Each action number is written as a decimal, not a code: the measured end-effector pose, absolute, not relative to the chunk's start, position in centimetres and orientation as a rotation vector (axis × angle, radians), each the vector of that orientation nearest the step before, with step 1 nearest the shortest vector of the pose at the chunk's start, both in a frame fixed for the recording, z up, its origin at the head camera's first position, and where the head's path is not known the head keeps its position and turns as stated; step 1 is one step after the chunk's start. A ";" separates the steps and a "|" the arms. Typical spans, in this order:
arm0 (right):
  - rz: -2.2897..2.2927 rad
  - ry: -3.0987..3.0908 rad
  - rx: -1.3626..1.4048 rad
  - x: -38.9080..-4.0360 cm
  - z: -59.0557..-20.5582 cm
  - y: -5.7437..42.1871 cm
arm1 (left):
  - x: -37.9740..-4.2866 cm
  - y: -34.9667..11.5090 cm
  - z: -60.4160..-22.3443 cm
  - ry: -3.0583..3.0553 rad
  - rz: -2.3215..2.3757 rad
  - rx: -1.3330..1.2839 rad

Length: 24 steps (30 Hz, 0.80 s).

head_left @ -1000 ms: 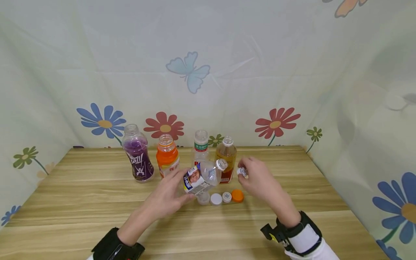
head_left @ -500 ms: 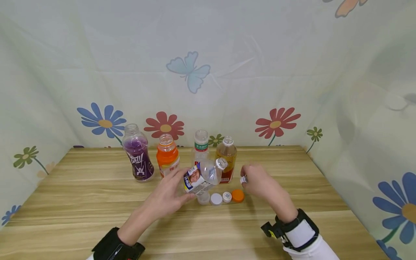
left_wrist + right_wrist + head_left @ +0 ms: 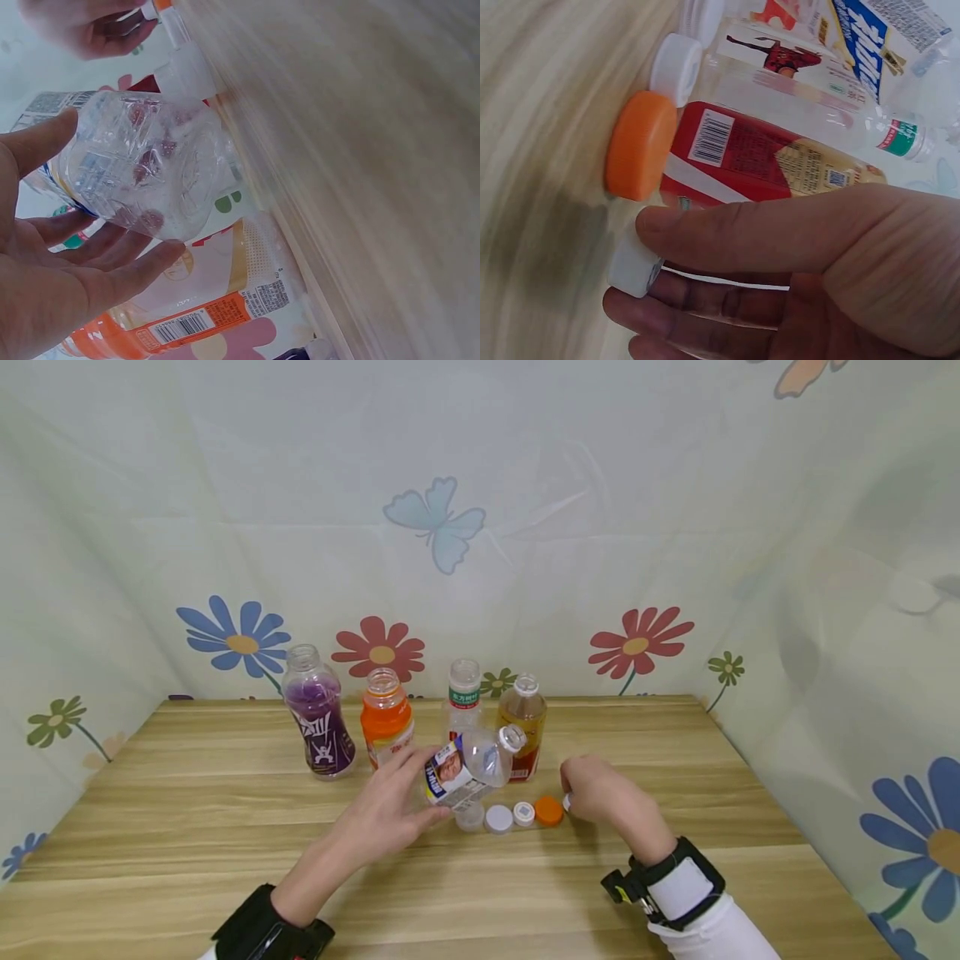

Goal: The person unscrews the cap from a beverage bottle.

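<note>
My left hand (image 3: 390,806) grips a clear plastic bottle (image 3: 483,760) with a blue, white and yellow label. The bottle is tilted, its uncapped mouth toward the right. In the left wrist view its ridged base (image 3: 191,180) faces the camera, thumb on one side and fingers on the other. My right hand (image 3: 603,793) pinches a white bottle cap (image 3: 634,262) between thumb and fingers, low over the table. That cap is at the right end of a row, beside an orange cap (image 3: 548,811). A small white cap (image 3: 523,814), a larger white cap (image 3: 498,819) and a translucent cap (image 3: 469,817) continue the row leftward.
Behind the hands stand uncapped bottles: a purple one (image 3: 318,718), an orange one (image 3: 386,718), a clear one with a green band (image 3: 464,697), and an amber one (image 3: 525,714). The wooden table (image 3: 187,860) ends at a flowered cloth backdrop (image 3: 525,568).
My right hand has moved down and toward me with the white cap, from beside the amber bottle to the right end of the cap row. The left hand and its bottle have stayed put.
</note>
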State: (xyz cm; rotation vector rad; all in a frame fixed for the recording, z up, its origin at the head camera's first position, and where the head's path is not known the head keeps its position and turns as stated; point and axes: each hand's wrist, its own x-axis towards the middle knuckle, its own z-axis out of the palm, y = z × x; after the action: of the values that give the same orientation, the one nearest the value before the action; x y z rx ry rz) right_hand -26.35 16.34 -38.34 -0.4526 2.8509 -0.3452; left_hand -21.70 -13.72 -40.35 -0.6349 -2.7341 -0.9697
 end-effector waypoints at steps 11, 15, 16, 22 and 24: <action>-0.253 2.862 -0.467 -26.7 -39.4 16.3 | -21.7 -13.6 -40.3 -2.726 -0.986 -0.630; -0.252 2.855 -0.476 -26.8 -39.5 16.4 | -21.7 -13.6 -40.3 -2.719 -0.985 -0.632; -0.252 2.857 -0.484 -26.8 -39.5 16.5 | -21.7 -13.6 -40.3 -2.719 -0.985 -0.632; -0.279 2.859 -0.481 -26.8 -39.2 16.5 | -21.7 -13.6 -40.3 -2.720 -0.987 -0.630; -0.279 2.868 -0.472 -26.7 -39.0 16.5 | -21.7 -13.6 -40.3 -2.721 -0.984 -0.628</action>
State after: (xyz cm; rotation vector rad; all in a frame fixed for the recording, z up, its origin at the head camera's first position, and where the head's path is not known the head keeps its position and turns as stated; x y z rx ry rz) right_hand -26.70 16.48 -38.96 -0.4723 2.8680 -0.2790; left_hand -21.66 -13.60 -40.28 -0.6283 -2.7209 -0.9843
